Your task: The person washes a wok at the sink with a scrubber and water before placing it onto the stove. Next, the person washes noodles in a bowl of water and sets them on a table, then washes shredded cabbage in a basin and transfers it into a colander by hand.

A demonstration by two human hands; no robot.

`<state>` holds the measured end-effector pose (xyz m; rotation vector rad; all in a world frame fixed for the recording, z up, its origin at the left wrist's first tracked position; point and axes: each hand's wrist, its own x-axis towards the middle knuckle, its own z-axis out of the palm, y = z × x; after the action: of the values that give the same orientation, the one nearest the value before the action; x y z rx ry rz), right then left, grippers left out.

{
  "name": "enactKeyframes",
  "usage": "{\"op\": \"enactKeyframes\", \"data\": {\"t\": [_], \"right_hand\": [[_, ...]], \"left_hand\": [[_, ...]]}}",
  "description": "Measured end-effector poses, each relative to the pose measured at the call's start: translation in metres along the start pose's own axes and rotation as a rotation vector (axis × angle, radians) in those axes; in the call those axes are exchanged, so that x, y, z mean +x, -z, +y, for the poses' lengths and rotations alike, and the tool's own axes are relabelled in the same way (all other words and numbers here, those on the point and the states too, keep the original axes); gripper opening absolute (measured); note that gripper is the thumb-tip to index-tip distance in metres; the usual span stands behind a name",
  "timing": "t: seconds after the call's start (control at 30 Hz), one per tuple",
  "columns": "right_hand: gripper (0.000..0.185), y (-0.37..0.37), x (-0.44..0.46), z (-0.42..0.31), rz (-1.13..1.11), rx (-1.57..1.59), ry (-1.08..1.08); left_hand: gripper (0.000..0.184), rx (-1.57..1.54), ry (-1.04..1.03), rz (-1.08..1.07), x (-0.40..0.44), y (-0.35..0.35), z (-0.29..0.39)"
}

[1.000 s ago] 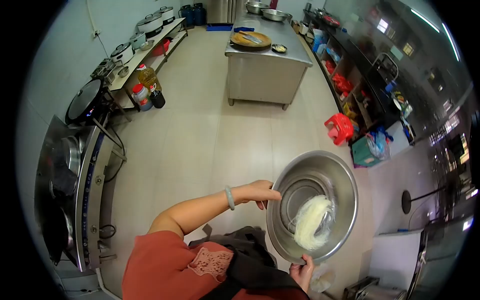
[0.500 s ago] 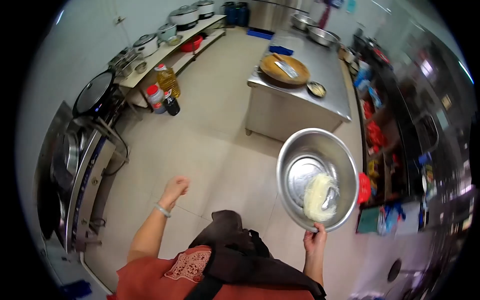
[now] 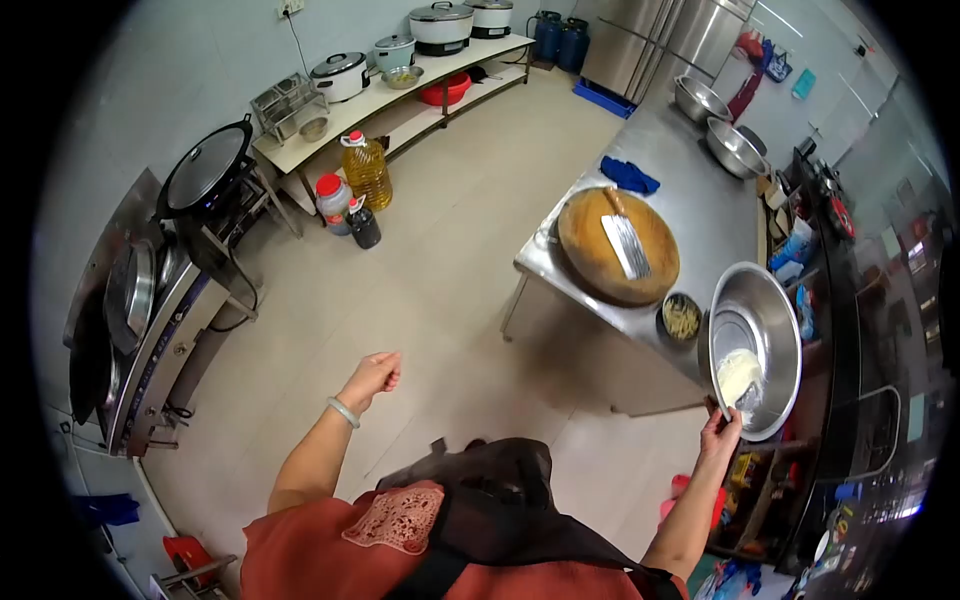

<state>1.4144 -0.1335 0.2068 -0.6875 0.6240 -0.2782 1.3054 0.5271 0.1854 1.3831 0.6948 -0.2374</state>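
My right hand (image 3: 719, 434) grips the near rim of a large steel basin (image 3: 780, 335), which is tilted toward me at the right. Pale noodles (image 3: 738, 376) lie at the bottom of the basin. My left hand (image 3: 375, 377) hangs over the floor, fingers curled closed, with nothing visible in it; a bracelet (image 3: 343, 411) is on its wrist. Left of the basin, on the steel table (image 3: 700, 165), are a small dark bowl of pale strips (image 3: 681, 318) and a round wooden board (image 3: 590, 245) with a cleaver (image 3: 627, 247) on it.
Steel bowls (image 3: 737, 150) and a blue cloth (image 3: 630, 176) lie farther back on the table. Oil and sauce bottles (image 3: 368, 177) stand on the floor by a low shelf (image 3: 395, 93) with rice cookers. A stove (image 3: 165, 350) is at the left, dark shelving (image 3: 830, 300) at the right.
My left hand has let go of the basin and moved left. The basin, in my right hand, has moved right and up, beside the table's edge. The view has turned and the table appears nearer.
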Motion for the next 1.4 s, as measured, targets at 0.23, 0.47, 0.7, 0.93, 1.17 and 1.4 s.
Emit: {"op": "enactKeyframes", "data": {"t": [0.23,0.47,0.7,0.93,1.17,1.4], "right_hand": [[0.034,-0.057,0.248,-0.017,0.076,0.032,-0.041],[0.037,-0.125,0.426,0.043,0.199,0.187,-0.154],[0.032,-0.18,0.472,0.122,0.118,0.366,0.079],[0.014,-0.299,0.418,0.201,0.018,-0.064,0.186],[0.016,-0.566,0.378,0.304,-0.051,-0.34,0.271],[0.021,-0.722,0.541,0.484,-0.194,-0.57,-0.094]], "left_hand": [[0.019,0.34,-0.109,-0.023,0.094,-0.029,0.036],[0.018,0.359,0.445,0.231,0.1,0.025,-0.029],[0.019,0.296,0.633,0.309,0.168,0.115,-0.034],[0.025,0.582,0.386,0.082,0.373,0.247,0.087],[0.028,0.773,-0.186,0.298,0.621,0.266,0.299],[0.026,0.934,-0.231,0.159,0.774,0.247,0.374]]}}
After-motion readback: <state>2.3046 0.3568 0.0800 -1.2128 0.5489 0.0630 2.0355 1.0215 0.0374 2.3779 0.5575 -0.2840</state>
